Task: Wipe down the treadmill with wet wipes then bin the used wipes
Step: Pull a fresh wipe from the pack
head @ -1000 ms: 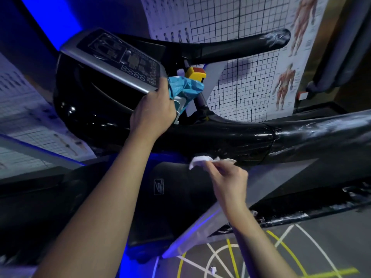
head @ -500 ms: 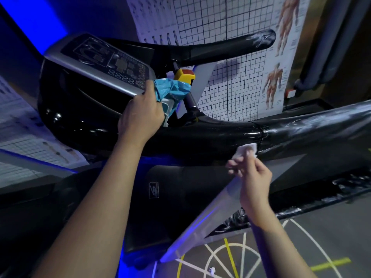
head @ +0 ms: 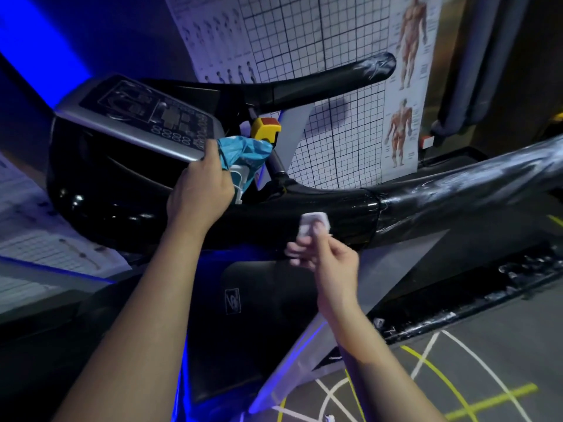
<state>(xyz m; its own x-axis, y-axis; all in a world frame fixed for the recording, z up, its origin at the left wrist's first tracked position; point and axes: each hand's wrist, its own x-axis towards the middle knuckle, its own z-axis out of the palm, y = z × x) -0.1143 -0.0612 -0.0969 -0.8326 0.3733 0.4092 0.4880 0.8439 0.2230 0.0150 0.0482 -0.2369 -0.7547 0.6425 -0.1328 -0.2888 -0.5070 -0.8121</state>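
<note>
White wet wipe, bunched, just off frame centre toward 4 o'clock, lying against the glossy black side of the treadmill's near handrail. The handrail runs from centre out to the frame edge at 2–3 o'clock; its outer length carries pale smears.

Right hand, at 5 o'clock of the wipe, pinches the wipe's lower edge between thumb and fingertips. The fingers are motion-blurred, so their exact lie cannot be read. The forearm leaves the frame at 5 o'clock.

Left hand, at 9–10 o'clock of the wipe, has its fingers curled round a crumpled blue wipes packet. It holds the packet at the lower right corner of the console, with the thumb tip touching that grey edge. The forearm leaves the frame at 7 o'clock.

A yellow safety stop with a red top sits at 1 o'clock of the packet, just beside it. The far handrail, black and streaked at its tip, extends from the console toward 1 o'clock.

Background: a grid chart on the wall at 12 o'clock, with a muscle anatomy poster touching its right side. The dark motor cover lies at 6 o'clock, below both hands. Grey floor with white and yellow painted lines fills the corner at 5 o'clock.
</note>
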